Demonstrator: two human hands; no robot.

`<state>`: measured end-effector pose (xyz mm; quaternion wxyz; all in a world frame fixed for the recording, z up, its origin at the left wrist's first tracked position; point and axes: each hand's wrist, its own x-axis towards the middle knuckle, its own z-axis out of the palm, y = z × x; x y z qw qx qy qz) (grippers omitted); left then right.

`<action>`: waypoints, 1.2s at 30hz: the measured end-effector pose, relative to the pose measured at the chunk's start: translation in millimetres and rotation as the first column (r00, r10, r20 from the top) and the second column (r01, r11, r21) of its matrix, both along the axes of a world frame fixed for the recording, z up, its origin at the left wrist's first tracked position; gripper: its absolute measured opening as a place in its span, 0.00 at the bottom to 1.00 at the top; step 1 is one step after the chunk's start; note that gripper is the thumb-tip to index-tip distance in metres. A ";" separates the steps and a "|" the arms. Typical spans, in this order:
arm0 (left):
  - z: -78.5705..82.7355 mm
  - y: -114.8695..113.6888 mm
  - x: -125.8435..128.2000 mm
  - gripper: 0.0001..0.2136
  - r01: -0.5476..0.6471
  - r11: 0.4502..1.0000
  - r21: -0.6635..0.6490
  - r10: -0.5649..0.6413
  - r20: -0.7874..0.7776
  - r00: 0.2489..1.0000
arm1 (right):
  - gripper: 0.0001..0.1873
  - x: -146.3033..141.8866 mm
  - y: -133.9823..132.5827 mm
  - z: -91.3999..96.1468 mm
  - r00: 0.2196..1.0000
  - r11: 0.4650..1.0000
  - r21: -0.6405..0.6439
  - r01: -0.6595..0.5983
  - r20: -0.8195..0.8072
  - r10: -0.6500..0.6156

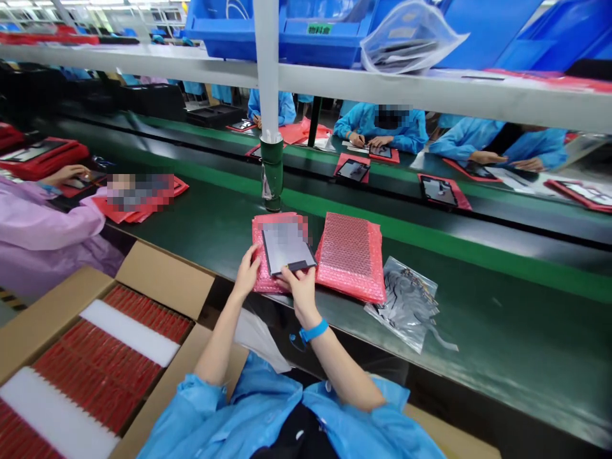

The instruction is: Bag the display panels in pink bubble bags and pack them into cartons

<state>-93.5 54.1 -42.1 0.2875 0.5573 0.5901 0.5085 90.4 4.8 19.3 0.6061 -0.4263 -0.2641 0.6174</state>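
A flat display panel point(288, 245) with a grey face and dark border lies tilted over a stack of pink bubble-wrap bags point(262, 280). My right hand point(301, 290) is closed on the panel's lower edge, its thumb near the dark strip there. My left hand point(247, 273) is at the left edge of the bubble-wrap bags, fingers curled against that side. Just right of the panel sits a second stack of bubble-wrap bags point(351, 255). Beside that stack rests a clear plastic bag point(408, 299) with dark, ribbon-like cables inside.
An open carton point(165, 280) with rows of red-wrapped pieces and white foam strips stands at lower left. A post point(271, 172) rises behind the panel; a shelf point(430, 92) with blue bins point(320, 38) crosses above. Co-workers in blue sit opposite; one in pink point(52, 236) works at left.
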 end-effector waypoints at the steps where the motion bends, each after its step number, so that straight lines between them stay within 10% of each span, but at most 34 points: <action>1: 1.4 -1.0 -5.3 0.25 0.013 1.000 -0.017 -0.012 0.051 0.999 | 0.50 5.8 -13.0 -5.5 0.999 0.999 0.001 -0.049 0.017 0.049; 5: 9.3 -17.1 -10.0 0.24 0.079 0.996 0.037 -0.077 -0.054 0.996 | 0.47 58.3 -76.9 -27.5 0.954 0.976 0.011 -0.219 0.215 0.211; 9: 11.6 -40.4 6.7 0.17 0.233 0.965 0.123 -0.185 -0.314 0.931 | 0.32 141.7 -122.1 -37.2 0.871 0.999 0.036 -0.036 0.491 0.013; 13: 6.0 -47.5 17.1 0.10 0.283 0.936 0.210 -0.218 -0.286 0.933 | 0.25 235.8 -131.8 -40.1 0.425 0.932 0.223 0.287 0.842 -0.333; 18: 5.4 -46.6 20.2 0.09 0.261 0.937 0.233 -0.206 -0.235 0.950 | 0.21 319.6 -117.3 -44.7 -0.026 0.929 0.340 0.145 0.940 -0.340; 26: 5.1 -49.4 22.1 0.08 0.218 0.942 0.256 -0.170 -0.197 0.966 | 0.24 316.2 -131.7 -57.2 -0.145 0.967 0.244 -0.070 0.957 -0.252; 36: 7.3 -42.7 13.8 0.10 0.270 0.943 0.192 -0.243 -0.156 0.958 | 0.20 319.7 -176.6 -87.0 -0.245 0.889 0.421 -0.181 0.856 -0.455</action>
